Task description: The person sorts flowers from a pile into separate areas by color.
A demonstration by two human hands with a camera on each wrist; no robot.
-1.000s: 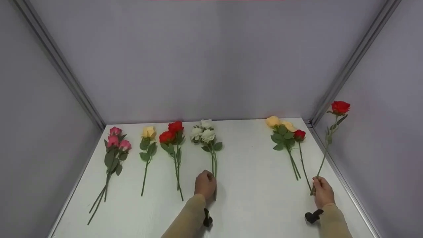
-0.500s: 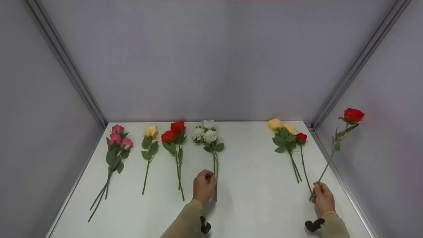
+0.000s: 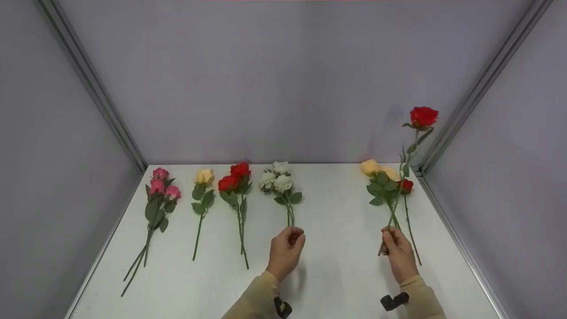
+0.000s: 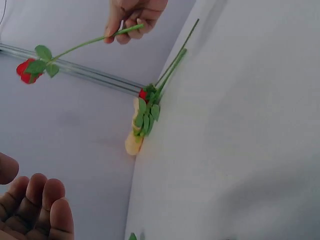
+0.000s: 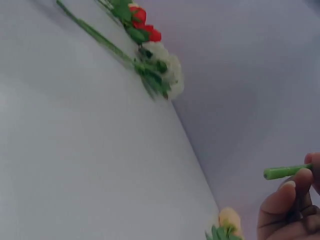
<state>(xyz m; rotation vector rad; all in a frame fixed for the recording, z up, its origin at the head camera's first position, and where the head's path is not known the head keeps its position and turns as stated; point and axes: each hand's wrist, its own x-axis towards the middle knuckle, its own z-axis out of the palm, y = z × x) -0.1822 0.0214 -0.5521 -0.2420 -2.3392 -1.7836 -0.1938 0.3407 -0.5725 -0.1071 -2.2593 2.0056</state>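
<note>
The right hand (image 3: 401,255) pinches a tilted red rose (image 3: 424,116) above the desk (image 3: 341,252) near yellow roses (image 3: 370,167), while the left hand (image 3: 285,253), loosely curled, holds nothing near the white roses (image 3: 282,183).

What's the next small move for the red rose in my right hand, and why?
Probably carry the long-stemmed red rose left, toward the two red roses with green leaves: your right hand holds it raised above the flat white table, your left hand looks empty, and roses of like colour lie together on that side.
</note>
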